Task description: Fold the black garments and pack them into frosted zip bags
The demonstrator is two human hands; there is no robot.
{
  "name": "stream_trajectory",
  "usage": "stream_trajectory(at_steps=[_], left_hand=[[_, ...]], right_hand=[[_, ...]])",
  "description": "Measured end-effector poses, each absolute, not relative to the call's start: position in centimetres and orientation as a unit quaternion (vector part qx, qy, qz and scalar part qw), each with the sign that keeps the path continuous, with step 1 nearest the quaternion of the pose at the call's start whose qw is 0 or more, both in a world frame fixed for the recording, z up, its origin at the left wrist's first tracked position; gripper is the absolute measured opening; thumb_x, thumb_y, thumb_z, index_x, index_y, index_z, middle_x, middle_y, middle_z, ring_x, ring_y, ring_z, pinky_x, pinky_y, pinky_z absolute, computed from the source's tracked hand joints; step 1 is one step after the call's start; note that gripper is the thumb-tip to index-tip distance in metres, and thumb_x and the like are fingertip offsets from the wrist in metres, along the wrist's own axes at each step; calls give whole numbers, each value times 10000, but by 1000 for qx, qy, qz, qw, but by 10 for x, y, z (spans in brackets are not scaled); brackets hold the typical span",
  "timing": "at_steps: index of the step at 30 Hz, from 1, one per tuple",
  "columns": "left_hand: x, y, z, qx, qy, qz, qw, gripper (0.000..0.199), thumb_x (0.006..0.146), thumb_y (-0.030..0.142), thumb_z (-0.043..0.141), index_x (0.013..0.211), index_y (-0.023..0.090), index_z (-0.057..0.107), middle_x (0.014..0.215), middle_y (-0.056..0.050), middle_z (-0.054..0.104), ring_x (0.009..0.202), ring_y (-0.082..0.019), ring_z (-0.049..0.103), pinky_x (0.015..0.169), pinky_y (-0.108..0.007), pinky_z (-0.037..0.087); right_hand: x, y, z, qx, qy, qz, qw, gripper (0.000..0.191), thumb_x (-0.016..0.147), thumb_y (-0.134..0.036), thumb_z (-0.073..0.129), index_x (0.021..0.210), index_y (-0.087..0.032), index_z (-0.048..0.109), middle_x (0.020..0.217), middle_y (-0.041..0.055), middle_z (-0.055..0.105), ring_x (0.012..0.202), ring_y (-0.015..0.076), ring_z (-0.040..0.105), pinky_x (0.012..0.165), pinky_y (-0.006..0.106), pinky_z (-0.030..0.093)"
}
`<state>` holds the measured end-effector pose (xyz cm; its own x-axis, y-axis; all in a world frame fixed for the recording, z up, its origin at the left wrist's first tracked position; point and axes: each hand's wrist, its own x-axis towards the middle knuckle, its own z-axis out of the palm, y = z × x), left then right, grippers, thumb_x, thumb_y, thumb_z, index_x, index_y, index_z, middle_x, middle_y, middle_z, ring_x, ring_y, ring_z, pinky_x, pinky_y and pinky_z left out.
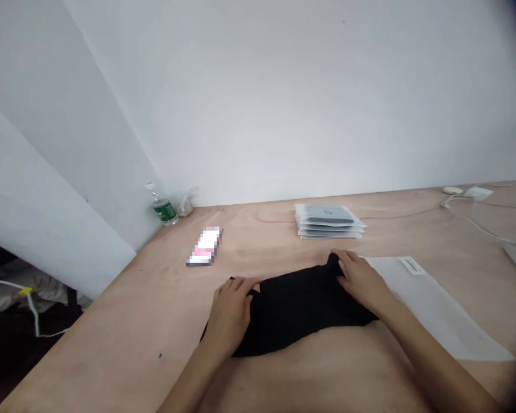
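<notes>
Black cloth (301, 310) on plywood table (124, 338); left hand (230, 312) spread flat on cloth's left end; right hand (361, 281) pinching its far corner; table's side edge well left; phone (204, 246) well beyond.

Plywood tabletop (112, 321) with black cloth (301, 310), phone (204, 246), plastic-sleeved stack (329, 222), water bottle (162, 209)

A bare white-walled workroom (packing-style), shown by its plywood worktable (112, 344) and stacked plastic-bagged packets (330, 222).
</notes>
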<state>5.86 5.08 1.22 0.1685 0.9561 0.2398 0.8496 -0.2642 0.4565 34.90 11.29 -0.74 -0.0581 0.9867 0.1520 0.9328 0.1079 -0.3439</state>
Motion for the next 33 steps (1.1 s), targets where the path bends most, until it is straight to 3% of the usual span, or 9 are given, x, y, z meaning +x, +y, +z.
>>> stream_trajectory(at_steps=[3, 7, 12, 16, 18, 21, 24, 28, 33], left_hand=[[65, 77, 16, 807, 531, 200, 162, 440, 690, 31, 528, 1004, 324, 625, 1127, -11, 576, 1072, -222, 490, 892, -371, 377], [65, 106, 7, 788, 543, 199, 211, 202, 718, 155, 567, 854, 266, 668, 959, -8, 648, 946, -203, 573, 827, -314, 426], [63, 131, -12, 707, 629, 238, 218, 335, 882, 276, 324, 1069, 188, 588, 957, -53, 668, 886, -191, 622, 762, -301, 456], [67, 137, -19, 678, 660, 235, 221, 355, 836, 359, 488, 1151, 199, 525, 838, -15, 673, 778, -184, 646, 753, -305, 465], [72, 143, -19, 673, 669, 232, 215, 336, 840, 336, 525, 1141, 187, 519, 889, -23, 651, 779, -170, 632, 761, -330, 477], [81, 159, -17, 674, 673, 233, 198, 306, 868, 315, 512, 1132, 161, 514, 1097, -72, 569, 912, -184, 586, 781, -390, 491], [87, 173, -9, 682, 671, 225, 182, 318, 865, 310, 520, 1144, 159, 505, 1147, -80, 539, 956, -198, 568, 792, -407, 491], [79, 160, 7, 700, 661, 210, 171, 251, 835, 327, 537, 1043, 194, 580, 1029, -52, 624, 914, -194, 593, 815, -349, 445], [47, 108, 20, 731, 628, 170, 204, 223, 755, 442, 554, 805, 262, 676, 802, 3, 688, 724, -190, 618, 655, -269, 424]], right_hand=[[349, 126, -6, -622, -751, 111, 191, 471, 675, -85, 514, 1115, -246, 559, 1209, 26, 561, 1083, 197, 512, 847, 281, 393], [356, 151, -9, -647, -717, 157, 205, 188, 757, -217, 479, 886, -215, 616, 855, 14, 677, 791, 175, 619, 670, 258, 434], [363, 170, -22, -697, -661, 173, 219, 339, 769, -376, 500, 1046, -186, 544, 813, 46, 676, 726, 204, 629, 614, 283, 425], [363, 173, -27, -692, -665, 183, 212, 400, 686, -295, 597, 1074, -220, 536, 757, 9, 660, 703, 195, 624, 603, 269, 414], [362, 174, -28, -690, -668, 184, 210, 398, 674, -244, 597, 1067, -224, 541, 717, -3, 648, 677, 188, 620, 595, 265, 412], [361, 176, -27, -691, -667, 177, 214, 393, 697, -229, 569, 1088, -213, 532, 719, 4, 643, 673, 188, 616, 598, 270, 413], [360, 174, -21, -694, -666, 160, 222, 397, 722, -239, 547, 1116, -200, 526, 815, 36, 656, 742, 204, 616, 639, 289, 418], [366, 151, -6, -680, -678, 151, 235, 364, 766, -343, 520, 1108, -221, 539, 997, 54, 643, 805, 198, 607, 694, 301, 424], [383, 108, -3, -649, -702, 212, 200, 346, 689, -509, 584, 950, -284, 617, 908, 10, 664, 678, 178, 597, 597, 279, 432]])
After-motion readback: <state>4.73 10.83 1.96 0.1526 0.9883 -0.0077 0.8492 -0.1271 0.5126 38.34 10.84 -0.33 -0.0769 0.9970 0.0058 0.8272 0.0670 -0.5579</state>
